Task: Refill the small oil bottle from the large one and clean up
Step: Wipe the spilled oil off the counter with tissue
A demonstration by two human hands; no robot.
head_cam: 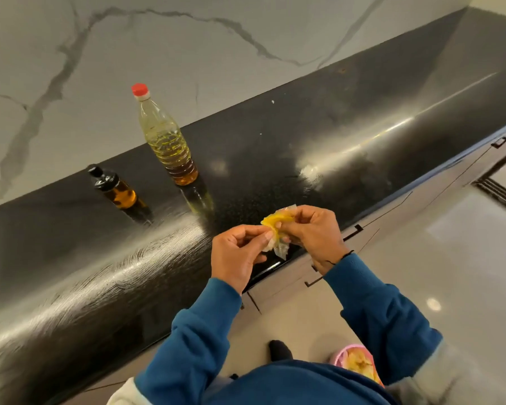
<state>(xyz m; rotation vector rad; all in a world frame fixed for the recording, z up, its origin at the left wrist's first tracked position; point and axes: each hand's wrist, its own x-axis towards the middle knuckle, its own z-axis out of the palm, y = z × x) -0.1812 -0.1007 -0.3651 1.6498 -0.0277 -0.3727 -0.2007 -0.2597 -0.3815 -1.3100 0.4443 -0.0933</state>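
Note:
The large clear oil bottle (165, 135) with a red cap stands upright on the black counter (304, 147), partly full of yellow oil. Left of it stands the small dark bottle (114, 187) with a black cap, holding amber oil. Near the counter's front edge, my left hand (240, 255) and my right hand (313, 232) both pinch a crumpled yellow and clear plastic wrapper (276, 229) between their fingers. The hands are apart from both bottles.
A marble wall (187, 54) rises behind the counter. Cabinet fronts with dark handles (352, 232) run below the counter edge. A pink bin (360, 363) with scraps stands on the glossy floor by my feet.

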